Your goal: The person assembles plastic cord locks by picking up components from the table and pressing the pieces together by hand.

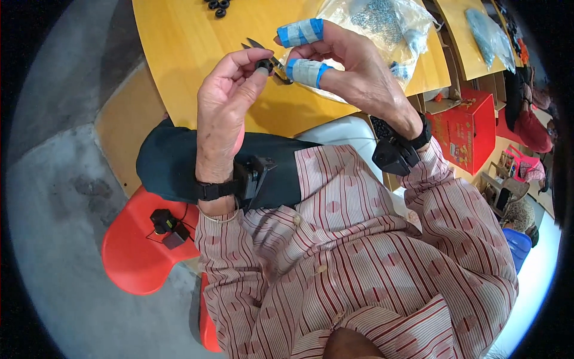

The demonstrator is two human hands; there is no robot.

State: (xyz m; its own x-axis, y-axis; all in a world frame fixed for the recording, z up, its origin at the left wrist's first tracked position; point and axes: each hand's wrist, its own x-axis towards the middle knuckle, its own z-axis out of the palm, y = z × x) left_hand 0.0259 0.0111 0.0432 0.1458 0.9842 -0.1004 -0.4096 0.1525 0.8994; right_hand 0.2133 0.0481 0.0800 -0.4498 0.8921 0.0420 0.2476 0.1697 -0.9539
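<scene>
My left hand (pixel 230 96) pinches a small round black part (pixel 263 65) between thumb and fingertips, above the yellow table. Just to its right, my right hand (pixel 353 63) has thumb and index finger apart, both wrapped in blue and whitish tape, with nothing visible between them. Its other fingers are largely hidden. Partly behind the hands lies a pair of dark scissors (pixel 256 44), its blades pointing away to the left. Several black rings (pixel 220 12) sit at the table's far edge. A clear plastic bag (pixel 412 27) with many small metallic pieces lies beyond my right hand.
The yellow table (pixel 179 42) spans the area ahead of me. To the right stand a red box (pixel 463 128) and another table with a bag (pixel 487 36) on it. At left, a red stool (pixel 134 251) holds small black devices (pixel 167 227) with cables. Black straps with devices circle both wrists.
</scene>
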